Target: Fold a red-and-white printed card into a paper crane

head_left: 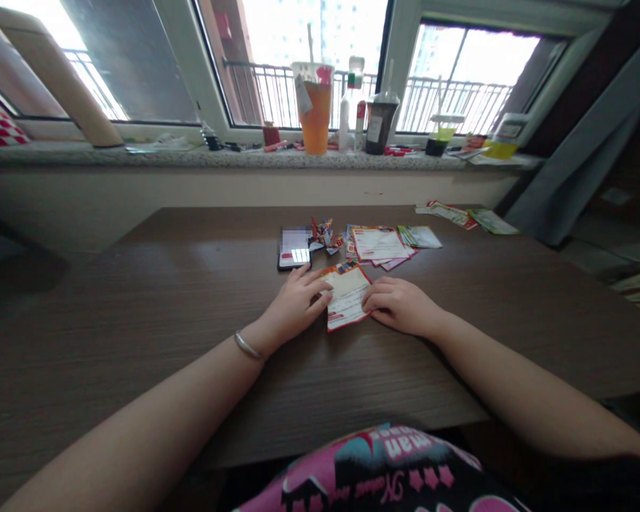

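A white printed paper sheet (346, 299) with a red border and a colourful top edge lies slightly turned on the table before me. My left hand (300, 299) rests at its left edge, fingers stretched and spread, the fingertips touching the paper. At the right edge, my right hand (400, 302) has its fingers curled and pinches the paper. Just beyond my left hand is a phone (294, 249) with a lit screen. Colourful folded paper pieces (326, 236) sit beside it, and a stack of similar red-bordered sheets (380, 243) lies behind the sheet.
Green-edged papers (420, 237) lie right of the stack, with more papers (493, 221) at the table's far right corner. Along the windowsill (192, 158) stand an orange drink cup (316, 117), a dark drink cup (380, 126), bottles and small items. A grey curtain (570, 156) hangs at right.
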The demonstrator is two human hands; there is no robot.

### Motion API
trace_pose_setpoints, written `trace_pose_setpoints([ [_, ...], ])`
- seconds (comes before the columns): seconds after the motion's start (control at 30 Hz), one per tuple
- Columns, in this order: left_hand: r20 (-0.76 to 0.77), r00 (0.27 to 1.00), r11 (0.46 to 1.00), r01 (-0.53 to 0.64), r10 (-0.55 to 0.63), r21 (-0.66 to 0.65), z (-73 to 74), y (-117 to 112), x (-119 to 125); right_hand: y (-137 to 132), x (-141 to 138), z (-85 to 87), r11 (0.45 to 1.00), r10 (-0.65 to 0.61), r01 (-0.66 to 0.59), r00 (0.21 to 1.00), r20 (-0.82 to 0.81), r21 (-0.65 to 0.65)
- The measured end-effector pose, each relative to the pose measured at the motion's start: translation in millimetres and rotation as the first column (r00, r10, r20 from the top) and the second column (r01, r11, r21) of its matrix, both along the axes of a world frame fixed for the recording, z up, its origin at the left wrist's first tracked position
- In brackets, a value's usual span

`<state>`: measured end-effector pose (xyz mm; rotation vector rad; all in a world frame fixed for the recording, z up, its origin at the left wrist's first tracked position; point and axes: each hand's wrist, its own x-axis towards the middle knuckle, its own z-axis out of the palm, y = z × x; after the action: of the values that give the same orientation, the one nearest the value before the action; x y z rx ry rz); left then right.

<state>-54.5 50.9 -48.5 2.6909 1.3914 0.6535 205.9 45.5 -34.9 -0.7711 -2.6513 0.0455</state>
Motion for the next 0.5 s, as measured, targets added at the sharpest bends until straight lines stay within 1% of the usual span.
trace_pose_setpoints([
  [0.07,-0.026,1.0,1.0,0.007,-0.008,-0.021,-0.2,0,0,0,0,1.1,1.0,-0.009,0.009,1.0,0.009,-0.019],
  [0.13,-0.029,0.999,0.999,0.031,-0.032,-0.011,1.4,-1,0,-1,0,2.4,0.999,-0.001,0.001,1.0,0.002,-0.033],
  [0.3,-0.03,0.978,0.978,0.208,-0.207,0.036,8.0,-5,0,-1,0,4.5,0.999,0.011,-0.011,1.0,-0.004,-0.047],
  [0.5,-0.021,0.948,0.946,0.318,-0.317,0.056,12.6,-8,2,-1,0,4.8,0.999,0.001,-0.001,1.0,-0.013,-0.044],
])
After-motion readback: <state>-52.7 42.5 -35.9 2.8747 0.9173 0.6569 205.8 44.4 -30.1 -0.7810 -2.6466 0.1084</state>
